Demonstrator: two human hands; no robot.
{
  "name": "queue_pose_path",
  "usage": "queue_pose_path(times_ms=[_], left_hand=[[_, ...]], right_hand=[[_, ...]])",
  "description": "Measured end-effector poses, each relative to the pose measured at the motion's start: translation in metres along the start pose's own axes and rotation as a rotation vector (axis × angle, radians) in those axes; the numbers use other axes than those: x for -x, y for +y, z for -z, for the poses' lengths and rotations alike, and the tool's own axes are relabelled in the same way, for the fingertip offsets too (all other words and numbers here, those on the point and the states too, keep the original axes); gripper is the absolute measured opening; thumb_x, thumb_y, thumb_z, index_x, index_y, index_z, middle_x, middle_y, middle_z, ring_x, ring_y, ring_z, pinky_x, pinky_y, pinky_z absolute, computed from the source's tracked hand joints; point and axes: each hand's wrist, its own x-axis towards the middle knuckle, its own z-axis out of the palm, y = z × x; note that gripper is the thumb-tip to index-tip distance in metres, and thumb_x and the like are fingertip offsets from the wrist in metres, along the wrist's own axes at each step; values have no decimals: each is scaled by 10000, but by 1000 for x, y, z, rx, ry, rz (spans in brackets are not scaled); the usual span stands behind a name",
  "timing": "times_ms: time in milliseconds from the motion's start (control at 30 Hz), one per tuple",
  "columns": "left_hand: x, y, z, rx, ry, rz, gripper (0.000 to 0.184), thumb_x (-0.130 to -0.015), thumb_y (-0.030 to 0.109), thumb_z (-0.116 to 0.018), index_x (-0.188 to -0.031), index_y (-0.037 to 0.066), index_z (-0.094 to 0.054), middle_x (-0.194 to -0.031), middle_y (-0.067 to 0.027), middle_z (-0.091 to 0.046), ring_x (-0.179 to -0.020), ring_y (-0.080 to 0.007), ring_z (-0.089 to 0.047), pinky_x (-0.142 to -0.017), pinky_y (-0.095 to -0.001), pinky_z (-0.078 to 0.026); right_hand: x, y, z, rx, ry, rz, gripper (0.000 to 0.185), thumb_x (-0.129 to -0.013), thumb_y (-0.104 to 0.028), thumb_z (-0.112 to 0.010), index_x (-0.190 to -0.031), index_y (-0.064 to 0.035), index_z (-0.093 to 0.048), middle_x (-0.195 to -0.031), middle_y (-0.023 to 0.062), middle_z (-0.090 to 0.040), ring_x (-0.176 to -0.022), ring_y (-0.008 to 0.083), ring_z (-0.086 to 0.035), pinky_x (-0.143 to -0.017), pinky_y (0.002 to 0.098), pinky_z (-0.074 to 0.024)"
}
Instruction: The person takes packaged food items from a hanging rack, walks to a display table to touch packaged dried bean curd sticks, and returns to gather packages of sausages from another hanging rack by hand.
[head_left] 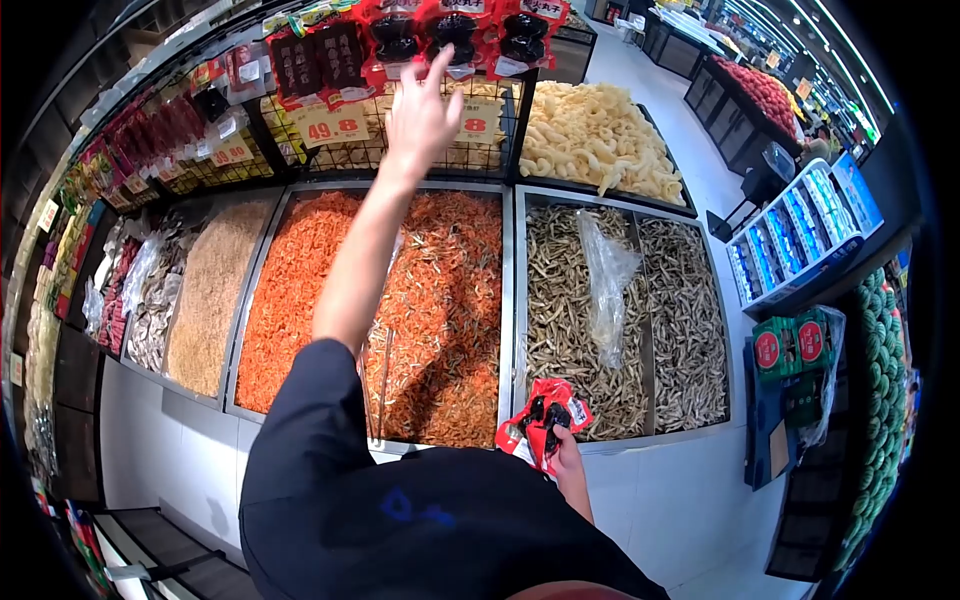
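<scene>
My left hand (422,118) is raised over the bins with its fingers apart. Its fingertips are at the lower edge of a row of hanging red packets (458,28) with dark round pieces showing through clear windows; whether they touch cannot be made out. Low by my body, my right hand (566,455) is closed on a red packet (540,422) of the same look, possibly more than one. Beneath my left arm lie orange-red dried shrimp (440,300). Small dried fish (560,300) fill the bin beyond my right hand, with a clear plastic bag (606,280) on them.
A black wire rack (350,155) with price cards (330,120) stands behind the bins. Pale puffed snacks (590,130) lie behind the fish. At right are a blue-and-white display (805,235), green boxes (792,346) and stacked watermelons (880,400). Tan dried goods (215,290) are at left.
</scene>
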Motion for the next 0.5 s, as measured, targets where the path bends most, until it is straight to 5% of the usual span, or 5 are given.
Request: queue_pose_path(times_ms=[67,167,233,333,500], left_hand=[[84,4,-23,245,40,-116,354,-891,229,-560,-1203,61,-552,-1157,-179,-569,-1023,-303,-600,-870,-395,-497],[228,17,-50,515,-1098,157,355,-926,283,-538,-1150,11,-581,-1117,-185,-614,-1022,-283,-604,-903,-386,-483],[325,13,-65,663,-1509,-55,635,-956,468,-451,-1384,5,-381,-1261,-257,-540,-1118,-345,-572,-978,-415,-435],[396,43,-42,1033,-1647,297,524,-997,377,-430,-1360,3,-381,-1241,-147,-555,-1104,-194,-531,-950,-338,-435],[445,57,-31,1539,-1192,994,488,-961,150,-534,-1394,58,-329,-1212,-78,-565,-1058,-137,-554,-911,-299,-469]], right_hand=[[0,2,-2,26,34,33,446,-818,-131,-603,-1214,41,-493,-1120,164,-624,-1015,294,-628,-940,427,-496],[-3,4,-1,42,9,2,429,-815,-99,-594,-1210,40,-498,-1124,170,-622,-1014,291,-632,-935,418,-505],[-6,3,1,76,17,-90,403,-813,-86,-601,-1188,32,-514,-1093,163,-630,-965,275,-651,-883,389,-536],[-6,-5,-15,319,10,-171,374,-818,-92,-608,-1165,24,-527,-1023,136,-650,-888,242,-671,-814,358,-560],[0,-20,-66,421,31,-169,328,-825,-110,-627,-1117,17,-548,-906,60,-643,-742,141,-647,-672,286,-555]])
